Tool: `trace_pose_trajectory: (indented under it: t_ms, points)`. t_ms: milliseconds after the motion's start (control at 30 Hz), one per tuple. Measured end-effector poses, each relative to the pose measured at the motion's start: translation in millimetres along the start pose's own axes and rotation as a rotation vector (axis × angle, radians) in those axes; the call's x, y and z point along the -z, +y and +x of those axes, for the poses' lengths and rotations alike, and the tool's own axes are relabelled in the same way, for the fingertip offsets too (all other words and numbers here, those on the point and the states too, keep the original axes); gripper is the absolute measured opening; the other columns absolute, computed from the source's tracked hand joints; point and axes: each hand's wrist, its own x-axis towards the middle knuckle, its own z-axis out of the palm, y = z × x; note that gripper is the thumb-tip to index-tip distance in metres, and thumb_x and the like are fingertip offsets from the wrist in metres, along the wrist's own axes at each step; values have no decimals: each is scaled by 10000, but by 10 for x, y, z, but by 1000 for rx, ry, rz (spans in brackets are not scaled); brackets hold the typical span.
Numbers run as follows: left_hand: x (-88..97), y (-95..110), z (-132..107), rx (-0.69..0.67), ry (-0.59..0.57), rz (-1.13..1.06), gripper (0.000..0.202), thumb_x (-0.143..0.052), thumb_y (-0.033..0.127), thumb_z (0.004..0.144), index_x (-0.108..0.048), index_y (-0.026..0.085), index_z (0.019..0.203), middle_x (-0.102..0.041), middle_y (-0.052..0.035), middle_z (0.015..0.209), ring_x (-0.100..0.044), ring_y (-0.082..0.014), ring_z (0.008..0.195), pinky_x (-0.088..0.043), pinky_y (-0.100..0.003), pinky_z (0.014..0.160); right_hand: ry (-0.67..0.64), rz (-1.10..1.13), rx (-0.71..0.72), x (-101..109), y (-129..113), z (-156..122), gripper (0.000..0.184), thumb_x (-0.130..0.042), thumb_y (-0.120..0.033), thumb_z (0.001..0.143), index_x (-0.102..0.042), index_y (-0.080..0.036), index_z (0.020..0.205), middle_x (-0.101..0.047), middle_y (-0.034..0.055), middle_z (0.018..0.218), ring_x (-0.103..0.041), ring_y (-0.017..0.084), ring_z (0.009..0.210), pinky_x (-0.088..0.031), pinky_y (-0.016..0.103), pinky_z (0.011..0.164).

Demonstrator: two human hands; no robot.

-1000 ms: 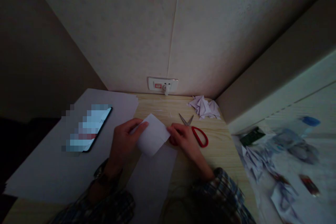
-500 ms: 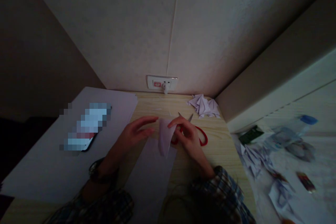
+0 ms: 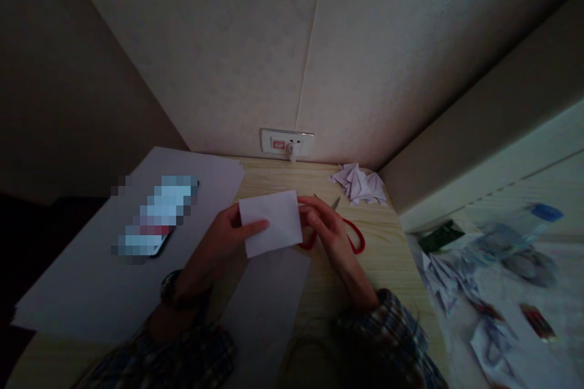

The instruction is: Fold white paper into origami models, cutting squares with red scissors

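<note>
A small white rectangle of paper [image 3: 278,209], apparently folded, is held up above the table. My left hand [image 3: 232,231] grips its left side, the thumb flat on the front face and the fingers hidden behind. At the right edge of the paper is my right hand [image 3: 328,231], fingers stretched toward it and thumb off the sheet; whether the fingertips touch the edge is hard to tell. Scissors with red handles [image 3: 356,237] lie partly covered by my right hand. Below the held piece, a larger white sheet [image 3: 269,298] rests on the table.
On the left, a phone [image 3: 162,216] with a lit, blurred screen lies on a stack of white paper [image 3: 91,292]. Folded paper shapes [image 3: 358,183] sit at the back right corner, near a wall socket [image 3: 287,144]. Beyond the table's right edge are a plastic bottle [image 3: 515,231] and more folded papers [image 3: 447,279].
The paper has turned from a narrow, edge-on view to its broad face. My left hand, earlier apart from it, now grips its left side; the right hand has loosened at the right edge.
</note>
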Motion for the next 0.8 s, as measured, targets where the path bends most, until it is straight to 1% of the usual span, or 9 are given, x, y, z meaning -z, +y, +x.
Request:
trace_pose_trajectory:
  t_ms: [100,167,233,300,400,533,667,800]
  points:
    - [-5,-6,-3,16,-9,-11,394,-825,320,586,-694,130,904,-786,-71,884,-712,-226,771,-556,-305,688,28,4,-72,-16,22,30,302,-737,-456,707,-639,-214,858,-664,-3,718,-588,146,634,-443,243,571]
    - [-13,-10,-6,24,-23,-1,379,-806,346,609,-704,134,906,-787,-69,866,-713,-226,761,-557,-308,685,17,10,-102,-34,33,34,277,-745,-442,691,-605,-207,739,-613,-28,624,-514,113,528,-381,225,491]
    - [-22,-13,-5,18,-19,35,366,-787,375,622,-710,136,889,-786,-73,862,-713,-234,746,-557,-318,672,12,-5,-124,-49,41,33,294,-732,-454,698,-575,-207,679,-549,-50,550,-442,94,462,-327,219,443]
    - [-28,-15,1,3,-19,86,350,-768,390,632,-714,139,870,-785,-75,862,-710,-235,731,-555,-323,660,25,-24,-133,-56,47,34,311,-731,-474,692,-574,-206,669,-509,-60,523,-403,89,442,-296,220,422]
    - [-27,-18,18,-44,-44,165,307,-751,391,637,-718,146,819,-779,-64,816,-700,-227,705,-547,-315,642,59,-36,-121,-52,54,40,309,-739,-472,684,-581,-207,687,-512,-58,538,-414,95,460,-310,222,428]
    - [-18,-26,32,-111,-77,269,272,-729,399,639,-703,153,752,-759,-48,735,-683,-226,670,-537,-314,617,113,-80,-62,-34,61,35,273,-741,-402,689,-559,-206,635,-514,-55,546,-443,99,491,-343,221,469]
    - [-28,-26,17,-157,-55,314,276,-719,416,644,-695,158,738,-750,-44,718,-675,-223,659,-537,-311,606,147,-150,-1,-27,77,18,230,-725,-373,701,-586,-204,628,-549,-38,577,-488,117,542,-387,235,528]
    - [-45,-25,-5,-165,-42,329,273,-724,422,636,-691,166,725,-751,-42,713,-681,-232,663,-547,-313,595,148,-184,12,-27,79,10,209,-707,-356,719,-601,-206,621,-550,-35,569,-488,125,546,-397,243,545]
